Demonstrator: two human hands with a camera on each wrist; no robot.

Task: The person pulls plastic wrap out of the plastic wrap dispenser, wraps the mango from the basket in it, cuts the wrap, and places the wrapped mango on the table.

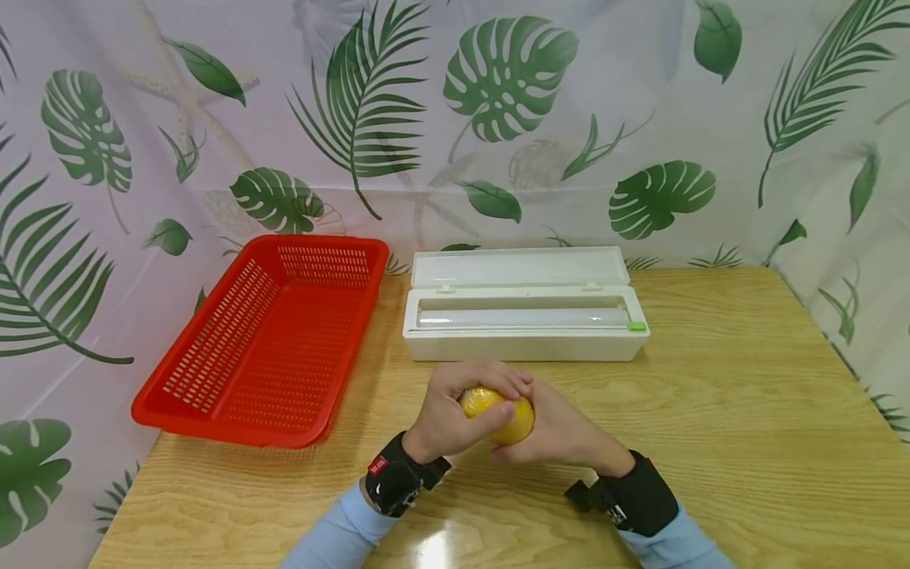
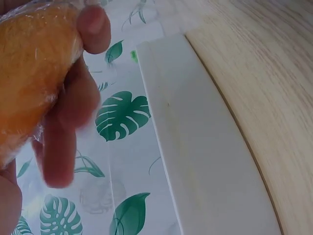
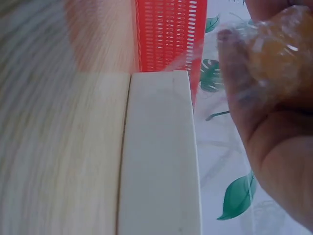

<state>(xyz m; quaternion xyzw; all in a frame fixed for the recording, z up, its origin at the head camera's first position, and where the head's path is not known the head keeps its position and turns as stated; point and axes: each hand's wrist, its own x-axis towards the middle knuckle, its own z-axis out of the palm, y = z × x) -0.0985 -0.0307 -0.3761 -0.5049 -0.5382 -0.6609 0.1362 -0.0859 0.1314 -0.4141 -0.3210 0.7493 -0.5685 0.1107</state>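
A round yellow-orange fruit (image 1: 519,423) wrapped in clear cling film is held between both hands, above the table in front of the white box. My left hand (image 1: 451,415) grips it from the left, fingers curled over its top and thumb across its near side. From the right, my right hand (image 1: 565,427) holds it, thumb low and its other fingers partly hidden behind the fruit. Wrinkled film shows around the fruit (image 2: 34,73) in the left wrist view. Loose film also covers a fingertip beside the fruit (image 3: 281,58) in the right wrist view.
Behind the hands, a white cling film dispenser (image 1: 526,348) stands with its lid (image 1: 519,269) raised, a roll (image 1: 522,318) inside and a green slider (image 1: 636,326) at its right. A red perforated basket (image 1: 287,379) sits at the left. A leaf-patterned cloth (image 1: 569,197) hangs behind the wooden table (image 1: 746,411).
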